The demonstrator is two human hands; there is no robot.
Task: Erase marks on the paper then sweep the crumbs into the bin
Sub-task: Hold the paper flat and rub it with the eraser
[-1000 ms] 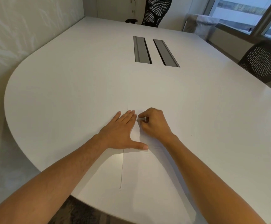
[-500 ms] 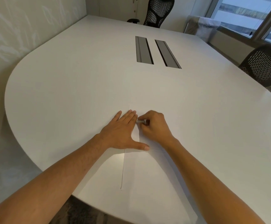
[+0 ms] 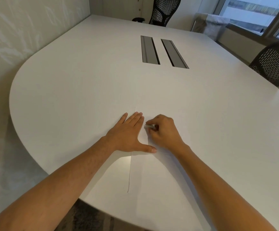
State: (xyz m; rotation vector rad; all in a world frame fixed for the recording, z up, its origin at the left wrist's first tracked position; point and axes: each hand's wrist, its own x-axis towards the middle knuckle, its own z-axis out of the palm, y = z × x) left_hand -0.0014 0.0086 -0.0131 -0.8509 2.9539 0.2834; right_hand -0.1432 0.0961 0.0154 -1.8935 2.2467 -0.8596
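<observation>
The left hand (image 3: 127, 130) lies flat, fingers spread, pinning the white paper (image 3: 152, 180) at the near table (image 3: 68, 89) edge; the right hand (image 3: 163, 130) pinches a small eraser (image 3: 149, 126). Thin, light sheet, likely to crumple unless pinned close beside the rubbing

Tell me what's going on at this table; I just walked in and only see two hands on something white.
A person is erasing on a sheet of paper that lies on the white table. The left hand lies flat on the sheet's left edge, fingers straight, pinning it down. The right hand pinches a small eraser against the paper just beside the left fingertips. No marks or crumbs are clear enough to see. A lined bin stands beyond the table's far right corner.
</observation>
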